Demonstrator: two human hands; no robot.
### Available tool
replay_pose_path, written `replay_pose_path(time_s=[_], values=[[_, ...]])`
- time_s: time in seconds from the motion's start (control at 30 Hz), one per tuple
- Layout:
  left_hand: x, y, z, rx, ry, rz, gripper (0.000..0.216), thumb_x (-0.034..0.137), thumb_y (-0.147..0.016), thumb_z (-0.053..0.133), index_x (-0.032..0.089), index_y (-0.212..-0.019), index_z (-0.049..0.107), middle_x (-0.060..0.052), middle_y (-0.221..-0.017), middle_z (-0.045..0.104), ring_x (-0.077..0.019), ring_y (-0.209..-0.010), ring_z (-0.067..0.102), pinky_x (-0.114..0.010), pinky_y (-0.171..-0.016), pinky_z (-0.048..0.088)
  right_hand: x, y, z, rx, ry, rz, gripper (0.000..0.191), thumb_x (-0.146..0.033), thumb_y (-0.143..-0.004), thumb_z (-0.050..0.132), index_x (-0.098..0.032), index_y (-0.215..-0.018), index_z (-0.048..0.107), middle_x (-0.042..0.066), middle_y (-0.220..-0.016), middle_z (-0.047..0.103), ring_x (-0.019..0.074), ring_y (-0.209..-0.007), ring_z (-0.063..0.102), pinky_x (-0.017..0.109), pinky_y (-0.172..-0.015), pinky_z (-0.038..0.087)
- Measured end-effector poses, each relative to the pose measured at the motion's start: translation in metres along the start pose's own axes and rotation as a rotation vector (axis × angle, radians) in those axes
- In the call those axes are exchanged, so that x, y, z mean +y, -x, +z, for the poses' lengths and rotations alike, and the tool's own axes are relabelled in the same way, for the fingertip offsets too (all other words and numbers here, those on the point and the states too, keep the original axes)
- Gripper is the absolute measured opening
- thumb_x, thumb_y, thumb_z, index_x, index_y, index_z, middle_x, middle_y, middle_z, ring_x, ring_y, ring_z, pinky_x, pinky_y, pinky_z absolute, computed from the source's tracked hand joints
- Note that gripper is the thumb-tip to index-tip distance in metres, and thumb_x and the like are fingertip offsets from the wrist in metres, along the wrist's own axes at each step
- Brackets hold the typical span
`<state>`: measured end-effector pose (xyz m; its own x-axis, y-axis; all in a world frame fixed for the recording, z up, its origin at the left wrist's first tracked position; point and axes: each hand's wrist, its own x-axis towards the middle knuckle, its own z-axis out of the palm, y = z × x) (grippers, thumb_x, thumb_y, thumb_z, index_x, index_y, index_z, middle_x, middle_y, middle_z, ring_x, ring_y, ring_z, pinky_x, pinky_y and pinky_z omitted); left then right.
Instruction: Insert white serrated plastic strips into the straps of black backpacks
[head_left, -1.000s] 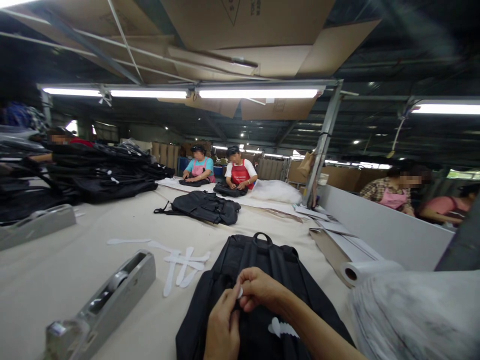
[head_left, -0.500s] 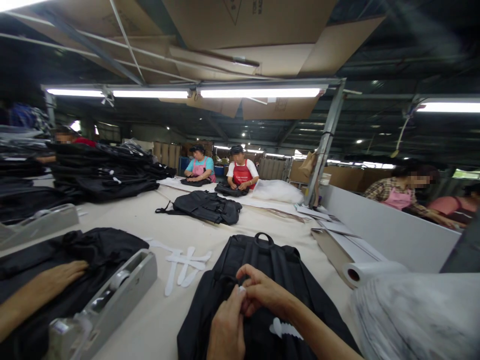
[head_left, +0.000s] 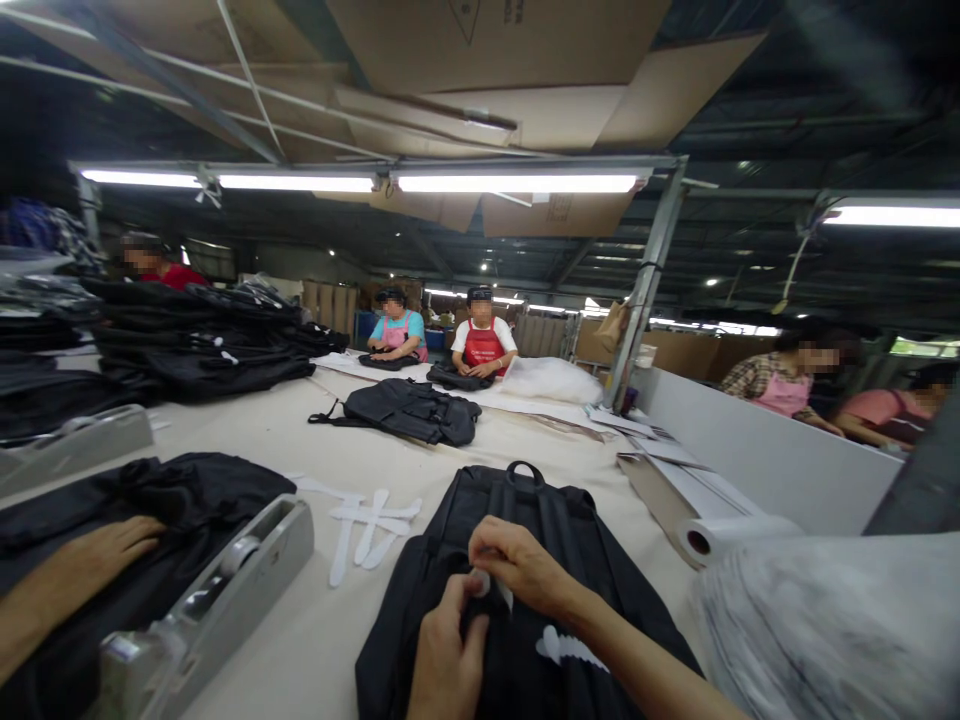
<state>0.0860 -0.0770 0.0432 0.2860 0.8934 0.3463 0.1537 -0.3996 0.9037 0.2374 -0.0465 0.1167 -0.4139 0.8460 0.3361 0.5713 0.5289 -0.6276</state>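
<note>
In front of me a black backpack [head_left: 450, 520] lies on the table with its shoulder straps up and its top handle pointing away. My left hand [head_left: 448, 645] is over its left side, index finger and thumb closed at a small white strip [head_left: 481, 581]. My right hand [head_left: 517, 562] comes across from the right, its fingertips pinched at the same strip; part of the strip is hidden by the fingers. Lower on the bag, another white strip [head_left: 570, 648] sits around a strap, partly behind my right forearm.
Loose white strips [head_left: 371, 525] lie left of the bag. A tape dispenser [head_left: 217, 590] stands beside them, with a co-worker's hand [head_left: 112, 555] on another black bag. Ahead lies a further backpack [head_left: 409, 410]. A plastic roll [head_left: 735, 538] and plastic sheeting [head_left: 832, 630] are at right.
My left fingers have shifted slightly down and apart from the right hand, showing more of the white strip. My right hand has risen slightly. The bag stays put.
</note>
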Motion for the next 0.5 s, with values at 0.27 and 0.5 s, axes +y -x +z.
replay_pose_path(time_s=[0.27, 0.5], values=[[-0.001, -0.003, -0.001, 0.009, 0.025, -0.04, 0.027, 0.023, -0.079, 0.041, 0.02, -0.103, 0.054, -0.004, -0.109, 0.059, -0.016, -0.105, 0.055, -0.024, -0.094, 0.04, 0.008, 0.004, 0.002, 0.112, -0.337, 0.389, 0.013, -0.022, -0.081, 0.04, -0.016, -0.085, 0.051, -0.002, -0.062, 0.054, 0.0114, -0.055, 0.055, 0.022, -0.054, 0.05], [-0.009, -0.003, 0.001, 0.022, 0.057, -0.068, 0.028, 0.027, -0.081, 0.042, 0.02, -0.107, 0.048, -0.004, -0.116, 0.056, -0.0156, -0.113, 0.051, -0.026, -0.1, 0.037, 0.014, 0.047, -0.014, 0.196, -0.183, 0.781, 0.022, -0.03, -0.091, 0.031, -0.017, -0.089, 0.049, -0.002, -0.059, 0.052, 0.0132, -0.045, 0.053, 0.021, -0.042, 0.041]])
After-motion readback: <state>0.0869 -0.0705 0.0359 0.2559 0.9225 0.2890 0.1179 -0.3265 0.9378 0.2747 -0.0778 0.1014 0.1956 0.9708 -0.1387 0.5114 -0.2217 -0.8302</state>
